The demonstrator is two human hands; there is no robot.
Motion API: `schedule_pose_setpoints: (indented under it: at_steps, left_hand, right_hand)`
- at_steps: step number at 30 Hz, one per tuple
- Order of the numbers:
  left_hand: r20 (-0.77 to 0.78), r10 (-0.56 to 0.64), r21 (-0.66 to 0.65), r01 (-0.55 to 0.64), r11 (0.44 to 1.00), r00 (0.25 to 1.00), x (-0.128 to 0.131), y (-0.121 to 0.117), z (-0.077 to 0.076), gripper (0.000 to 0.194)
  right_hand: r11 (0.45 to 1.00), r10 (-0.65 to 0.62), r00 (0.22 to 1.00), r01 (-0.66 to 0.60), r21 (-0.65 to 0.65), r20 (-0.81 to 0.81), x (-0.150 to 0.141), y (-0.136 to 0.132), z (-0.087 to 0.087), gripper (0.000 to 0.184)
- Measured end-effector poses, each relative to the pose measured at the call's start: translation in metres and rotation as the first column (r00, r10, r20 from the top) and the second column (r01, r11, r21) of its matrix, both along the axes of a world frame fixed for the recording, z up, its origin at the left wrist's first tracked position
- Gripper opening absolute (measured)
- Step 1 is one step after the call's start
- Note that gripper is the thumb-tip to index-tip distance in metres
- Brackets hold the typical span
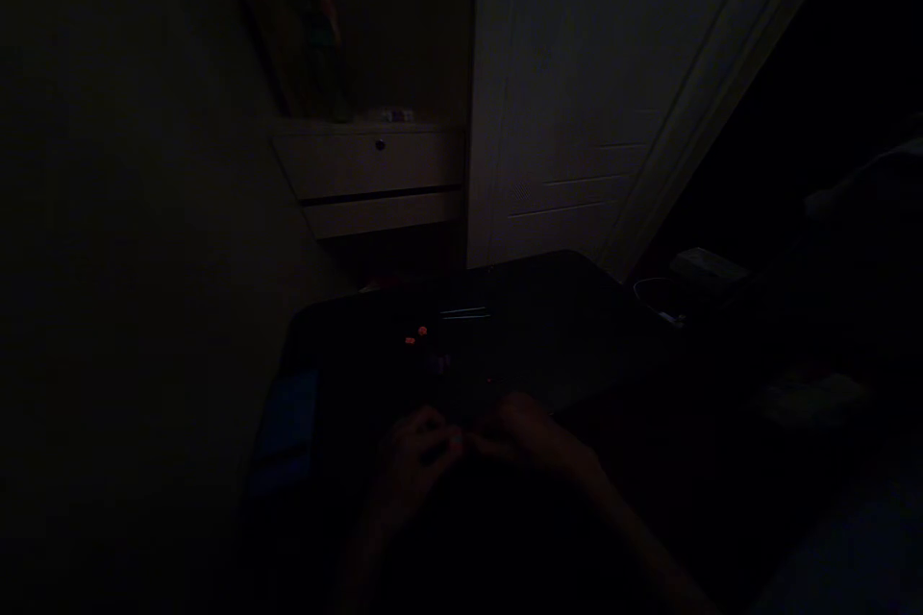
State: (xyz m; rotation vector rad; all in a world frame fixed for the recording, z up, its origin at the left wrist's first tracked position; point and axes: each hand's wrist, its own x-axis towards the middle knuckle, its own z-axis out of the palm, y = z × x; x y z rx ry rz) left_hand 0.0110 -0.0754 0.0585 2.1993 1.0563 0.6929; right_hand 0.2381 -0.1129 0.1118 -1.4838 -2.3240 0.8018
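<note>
Over the dark, round-cornered table (pixel 555 322), the bare left hand (pixel 414 452) and right hand (pixel 530 428) nearly met, fingers curled, any grip too dim to tell, two small orange-red pieces (pixel 422 331) lying left of the table's centre.

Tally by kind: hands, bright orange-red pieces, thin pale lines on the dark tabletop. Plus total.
Hands, left hand and right hand: 2
Orange-red pieces: 2
Thin pale lines: 2 (too dark to tell whether they are one object)
Total: 6
Not counted: a tiny red speck, too small to identify.
</note>
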Motion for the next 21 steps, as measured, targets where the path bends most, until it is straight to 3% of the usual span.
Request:
schedule_pose_setpoints:
  at_steps: [8, 21]
  left_hand:
    - [0.027, 0.021, -0.049, -0.020, 0.999, 0.999, 0.000, -0.001, 0.002, 0.015]
    - [0.090, 0.030, -0.113, -0.020, 0.993, 0.995, -0.002, -0.001, 0.004, 0.014]
  right_hand:
    - [1.000, 0.005, 1.000, -0.005, -0.008, 0.011, 0.001, 0.001, 0.005, 0.025]
    - [0.998, -0.055, 0.993, 0.051, -0.042, -0.100, 0.014, -0.002, -0.013, 0.028]
